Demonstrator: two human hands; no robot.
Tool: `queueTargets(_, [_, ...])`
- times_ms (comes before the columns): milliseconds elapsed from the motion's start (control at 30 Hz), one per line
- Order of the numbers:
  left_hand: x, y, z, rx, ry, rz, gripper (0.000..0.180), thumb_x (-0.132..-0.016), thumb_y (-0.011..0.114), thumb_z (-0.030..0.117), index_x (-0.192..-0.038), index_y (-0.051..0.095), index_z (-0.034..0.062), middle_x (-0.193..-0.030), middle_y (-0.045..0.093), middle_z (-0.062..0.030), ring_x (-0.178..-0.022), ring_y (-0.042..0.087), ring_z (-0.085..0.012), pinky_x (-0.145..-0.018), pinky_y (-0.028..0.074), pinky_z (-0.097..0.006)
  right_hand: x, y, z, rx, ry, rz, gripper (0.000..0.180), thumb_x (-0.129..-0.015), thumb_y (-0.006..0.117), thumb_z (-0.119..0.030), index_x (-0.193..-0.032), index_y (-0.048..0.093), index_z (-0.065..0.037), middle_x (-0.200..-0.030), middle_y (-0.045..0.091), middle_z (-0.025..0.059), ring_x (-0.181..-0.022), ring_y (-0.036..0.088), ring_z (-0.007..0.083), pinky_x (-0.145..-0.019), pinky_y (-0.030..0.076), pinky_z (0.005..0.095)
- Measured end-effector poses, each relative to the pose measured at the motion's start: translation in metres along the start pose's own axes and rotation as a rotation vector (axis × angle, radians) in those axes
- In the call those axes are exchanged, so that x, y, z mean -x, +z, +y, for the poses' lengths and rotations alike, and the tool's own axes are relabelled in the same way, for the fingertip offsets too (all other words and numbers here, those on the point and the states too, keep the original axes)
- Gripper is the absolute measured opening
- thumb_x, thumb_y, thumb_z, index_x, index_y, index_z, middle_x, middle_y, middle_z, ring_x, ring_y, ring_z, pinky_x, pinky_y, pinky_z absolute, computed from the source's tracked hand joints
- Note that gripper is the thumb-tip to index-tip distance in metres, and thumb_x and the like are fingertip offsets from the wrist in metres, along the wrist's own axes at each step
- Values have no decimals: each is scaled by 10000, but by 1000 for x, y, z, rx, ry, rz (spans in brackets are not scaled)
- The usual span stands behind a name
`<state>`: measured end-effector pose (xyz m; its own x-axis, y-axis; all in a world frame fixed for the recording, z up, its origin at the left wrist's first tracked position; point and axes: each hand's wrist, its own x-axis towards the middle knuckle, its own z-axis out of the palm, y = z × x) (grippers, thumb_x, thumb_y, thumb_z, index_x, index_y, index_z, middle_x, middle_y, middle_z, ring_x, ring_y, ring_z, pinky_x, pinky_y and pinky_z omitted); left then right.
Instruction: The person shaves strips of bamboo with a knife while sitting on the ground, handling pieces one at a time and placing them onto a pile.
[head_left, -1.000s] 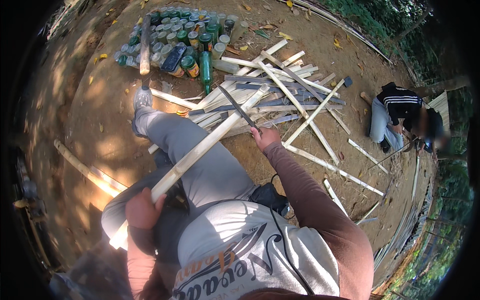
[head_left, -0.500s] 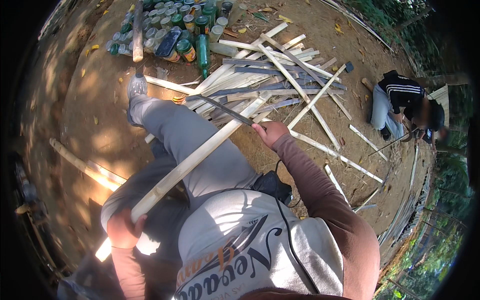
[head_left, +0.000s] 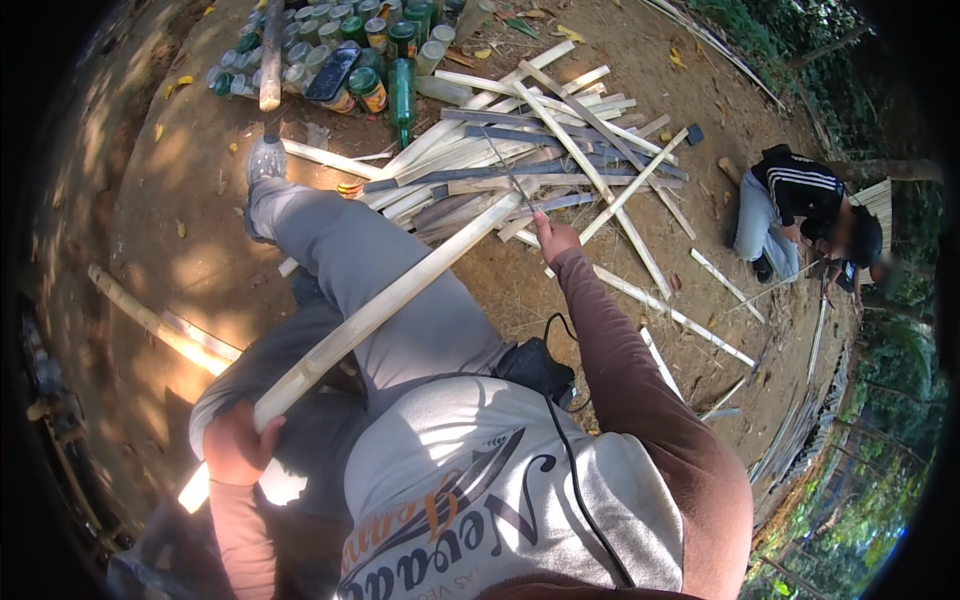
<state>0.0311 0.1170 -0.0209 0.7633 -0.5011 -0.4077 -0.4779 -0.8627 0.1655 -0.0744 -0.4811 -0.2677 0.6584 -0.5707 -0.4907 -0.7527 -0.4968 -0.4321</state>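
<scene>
A long pale bamboo strip [head_left: 370,315] slants across my lap, from beside my left thigh to over my raised leg. My left hand [head_left: 236,443] is closed round it close to its near end. My right hand [head_left: 556,238], also closed, grips a long-bladed knife [head_left: 517,182] just beyond the strip's far end. Its dark blade points away and to the left, seen nearly edge-on, and the handle is mostly hidden in my fingers. Whether the blade touches the strip I cannot tell.
Crossed bamboo strips [head_left: 600,185] lie heaped on the dirt ahead. Glass jars and bottles [head_left: 402,100] crowd the far left, with a dark phone [head_left: 332,74] on them. A pole [head_left: 270,60] stands near my foot. Another person [head_left: 800,200] crouches at the right.
The knife has swung from lying across the strip's far end, pointing left, to pointing away from me. My right hand has shifted slightly away and right. My left hand keeps its grip.
</scene>
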Motion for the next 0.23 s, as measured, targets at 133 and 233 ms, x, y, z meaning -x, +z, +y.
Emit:
queueTargets(133, [6, 6, -2, -56, 16, 112, 427, -823, 810, 392, -974, 666, 20, -835, 677, -218, -803, 643, -450, -702, 497, -514, 18, 5, -33, 154, -144, 132, 764, -1053, 388, -663, -1023, 765, 1, -960, 716, 307, -935, 688, 481, -869, 534, 535])
queueTargets(233, [13, 4, -1, -59, -66, 34, 448, -816, 817, 391, -1017, 672, 18, -887, 691, -225, -852, 656, -440, -746, 510, -512, 36, -15, -45, 323, -188, -47, 750, -1046, 396, -677, -1054, 780, -34, -965, 719, 308, -957, 700, 470, -881, 540, 524])
